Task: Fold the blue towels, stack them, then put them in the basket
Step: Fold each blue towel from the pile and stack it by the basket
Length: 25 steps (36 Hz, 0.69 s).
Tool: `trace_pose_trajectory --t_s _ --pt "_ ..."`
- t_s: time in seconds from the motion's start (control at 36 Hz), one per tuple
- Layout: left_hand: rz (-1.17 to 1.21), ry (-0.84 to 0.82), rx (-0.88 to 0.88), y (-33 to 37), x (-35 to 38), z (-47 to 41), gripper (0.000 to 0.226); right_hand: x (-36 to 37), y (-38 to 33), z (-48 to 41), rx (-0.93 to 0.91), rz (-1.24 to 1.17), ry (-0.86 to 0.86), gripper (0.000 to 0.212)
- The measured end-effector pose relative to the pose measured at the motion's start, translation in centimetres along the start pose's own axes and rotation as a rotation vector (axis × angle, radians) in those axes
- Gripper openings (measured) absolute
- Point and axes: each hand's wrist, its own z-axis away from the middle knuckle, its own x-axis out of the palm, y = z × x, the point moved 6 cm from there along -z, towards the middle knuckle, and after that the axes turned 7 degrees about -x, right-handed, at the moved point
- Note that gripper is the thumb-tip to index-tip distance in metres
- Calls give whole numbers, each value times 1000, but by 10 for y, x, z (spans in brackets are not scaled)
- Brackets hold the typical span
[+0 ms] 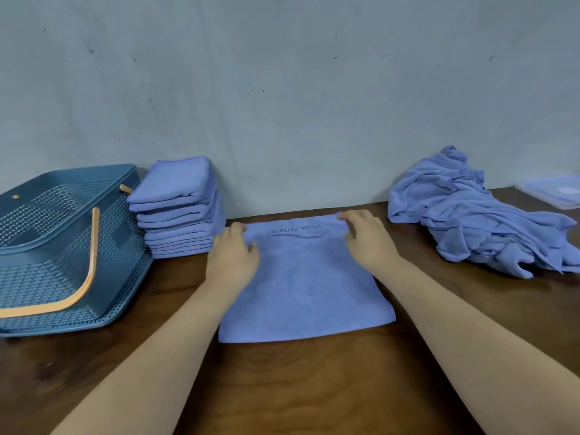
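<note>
1. The blue towel [306, 277] lies flat on the bench [298, 387], between the folded stack [179, 208] and the loose pile [470, 215].
2. The left hand [233, 255] and right hand [370, 240] each pinch a far corner with curled fingers.
3. Imo bring both corners evenly to the near edge, line them up, then smooth it.
4. The basket [62, 246] sits left of the stack for later.

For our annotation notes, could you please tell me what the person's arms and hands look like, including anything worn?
The left arm and right arm are bare to the frame edge; no sleeves show. The left hand and right hand wear no gloves, and no watch, bracelet or ring is visible.
</note>
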Motion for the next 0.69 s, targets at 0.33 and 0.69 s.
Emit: trace_pose_trajectory --t_s 0.33,0.69 --pt "-344 -434 229 13 55 47 72 51 -39 44 -122 329 -538 68" --pt "-351 -444 188 12 15 162 75 16 -80 147 -158 364 -575 72"
